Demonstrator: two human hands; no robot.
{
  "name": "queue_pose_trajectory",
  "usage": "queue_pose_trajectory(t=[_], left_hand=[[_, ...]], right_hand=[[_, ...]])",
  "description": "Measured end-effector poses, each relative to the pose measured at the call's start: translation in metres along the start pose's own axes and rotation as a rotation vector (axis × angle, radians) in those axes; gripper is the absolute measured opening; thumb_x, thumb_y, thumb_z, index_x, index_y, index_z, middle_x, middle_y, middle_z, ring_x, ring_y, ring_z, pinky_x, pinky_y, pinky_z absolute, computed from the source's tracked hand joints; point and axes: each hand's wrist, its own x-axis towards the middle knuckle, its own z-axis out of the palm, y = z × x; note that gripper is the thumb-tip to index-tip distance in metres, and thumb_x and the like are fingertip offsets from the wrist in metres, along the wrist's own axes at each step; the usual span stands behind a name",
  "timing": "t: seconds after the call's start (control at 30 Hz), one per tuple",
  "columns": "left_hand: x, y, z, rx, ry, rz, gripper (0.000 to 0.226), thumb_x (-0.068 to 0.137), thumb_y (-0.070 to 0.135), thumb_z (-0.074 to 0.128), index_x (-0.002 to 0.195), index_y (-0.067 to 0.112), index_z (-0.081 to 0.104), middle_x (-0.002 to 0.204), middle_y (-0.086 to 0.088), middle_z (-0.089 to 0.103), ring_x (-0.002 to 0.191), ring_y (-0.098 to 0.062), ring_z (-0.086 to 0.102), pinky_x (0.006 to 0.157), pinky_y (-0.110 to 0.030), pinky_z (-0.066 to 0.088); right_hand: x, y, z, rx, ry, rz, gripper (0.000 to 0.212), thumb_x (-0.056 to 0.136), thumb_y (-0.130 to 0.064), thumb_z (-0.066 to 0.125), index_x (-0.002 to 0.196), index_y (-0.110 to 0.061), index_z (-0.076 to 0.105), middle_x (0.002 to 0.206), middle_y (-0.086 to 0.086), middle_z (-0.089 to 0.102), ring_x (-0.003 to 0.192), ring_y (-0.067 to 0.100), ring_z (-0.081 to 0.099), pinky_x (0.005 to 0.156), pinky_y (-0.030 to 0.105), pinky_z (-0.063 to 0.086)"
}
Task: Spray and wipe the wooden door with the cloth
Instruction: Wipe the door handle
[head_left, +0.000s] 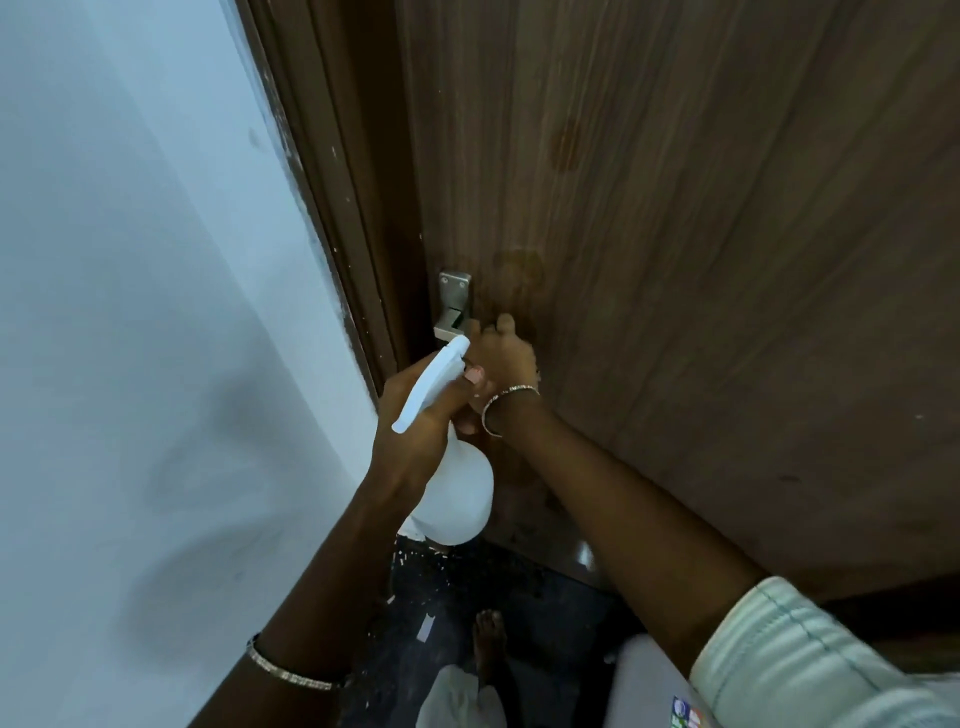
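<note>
The dark wooden door (701, 234) fills the upper right, with damp-looking patches near its middle and above the handle. My left hand (415, 415) grips a white spray bottle (457, 499) by its neck, the nozzle pointing up toward the door. My right hand (501, 358) is just beyond the bottle's head, at the metal door handle (453, 306), its fingers curled over the lever end. What lies under those fingers is hidden. No cloth is in view.
A pale blue wall (130, 312) takes up the left side, meeting the door frame (332, 182). Below is a dark floor (431, 597) with white specks, and my bare foot (491, 644). A light grey object (644, 670) sits at the bottom right.
</note>
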Motion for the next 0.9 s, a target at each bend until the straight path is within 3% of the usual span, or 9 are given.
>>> queue_pose_trajectory(t=[0.07,0.2,0.27,0.4,0.53,0.63,0.7,0.77,0.9], left_hand=[[-0.003,-0.003,0.003,-0.006,-0.039,0.018,0.044,0.090,0.033,0.071,0.124,0.005,0.066,0.109,-0.017,0.073,0.091,-0.035,0.070,0.070,-0.030,0.060],[-0.013,-0.014,0.015,0.020,-0.124,0.078,0.024,0.099,0.018,0.060,0.116,0.004,0.070,0.104,-0.011,0.076,0.096,-0.025,0.072,0.079,-0.035,0.059],[-0.020,-0.024,0.027,0.037,-0.174,0.075,0.022,0.099,0.016,0.060,0.116,0.006,0.071,0.104,-0.009,0.076,0.098,-0.021,0.071,0.083,-0.034,0.058],[-0.037,-0.059,0.059,0.114,-0.292,0.051,0.037,0.096,0.032,0.062,0.123,0.008,0.068,0.115,-0.003,0.074,0.108,-0.016,0.069,0.097,-0.040,0.055],[-0.059,-0.102,0.095,0.183,-0.409,0.064,0.042,0.093,0.043,0.058,0.118,0.011,0.069,0.105,0.004,0.075,0.099,-0.018,0.072,0.091,-0.038,0.058],[-0.080,-0.142,0.130,0.235,-0.541,0.043,0.035,0.094,0.046,0.051,0.112,0.022,0.067,0.096,0.016,0.075,0.091,-0.007,0.072,0.085,-0.021,0.055],[-0.090,-0.171,0.150,0.269,-0.580,0.026,0.041,0.094,0.047,0.048,0.117,0.019,0.066,0.097,0.018,0.074,0.086,-0.002,0.071,0.083,-0.017,0.051],[-0.103,-0.208,0.176,0.254,-0.641,0.014,0.044,0.095,0.040,0.049,0.122,0.008,0.064,0.107,0.008,0.074,0.082,-0.005,0.072,0.079,-0.014,0.050],[-0.135,-0.297,0.226,0.272,-0.749,-0.010,0.022,0.097,0.000,0.057,0.114,0.015,0.060,0.098,0.028,0.072,0.087,0.007,0.069,0.076,-0.005,0.047]], right_hand=[[-0.009,0.007,-0.014,0.030,-0.101,-0.002,0.041,0.107,-0.029,0.052,0.142,-0.008,0.048,0.141,0.013,0.058,0.136,0.033,0.049,0.100,0.041,0.051],[-0.057,0.037,-0.001,0.414,-0.046,0.097,0.075,0.095,-0.035,0.072,0.158,-0.017,0.035,0.162,0.019,0.031,0.128,0.043,0.057,0.105,0.047,0.050],[-0.092,0.063,0.020,0.650,-0.026,0.229,0.072,0.090,-0.027,0.077,0.153,-0.018,0.044,0.157,0.018,0.038,0.130,0.038,0.054,0.107,0.039,0.044],[-0.184,0.122,0.076,1.086,0.072,0.668,0.008,0.085,-0.021,0.079,0.088,-0.024,0.072,0.093,0.000,0.071,0.089,0.017,0.066,0.086,0.029,0.050],[-0.279,0.159,0.140,1.528,0.218,1.132,0.036,0.084,-0.013,0.077,0.054,-0.022,0.060,0.066,0.007,0.060,0.073,0.023,0.057,0.076,0.040,0.049],[-0.351,0.175,0.174,1.991,0.337,1.368,0.017,0.075,-0.009,0.084,0.086,-0.002,0.074,0.085,0.016,0.073,0.085,0.034,0.065,0.077,0.039,0.055],[-0.390,0.182,0.199,2.381,0.340,1.391,0.072,0.045,-0.013,0.097,0.110,0.009,0.073,0.108,0.025,0.074,0.095,0.041,0.072,0.078,0.045,0.061],[-0.429,0.194,0.234,2.674,0.535,1.341,0.079,0.033,-0.005,0.098,0.107,0.010,0.075,0.108,0.029,0.074,0.089,0.042,0.076,0.069,0.050,0.064],[-0.484,0.210,0.319,2.764,0.851,1.436,0.065,0.062,-0.007,0.088,0.122,0.008,0.069,0.116,0.031,0.071,0.102,0.047,0.073,0.078,0.055,0.063]])
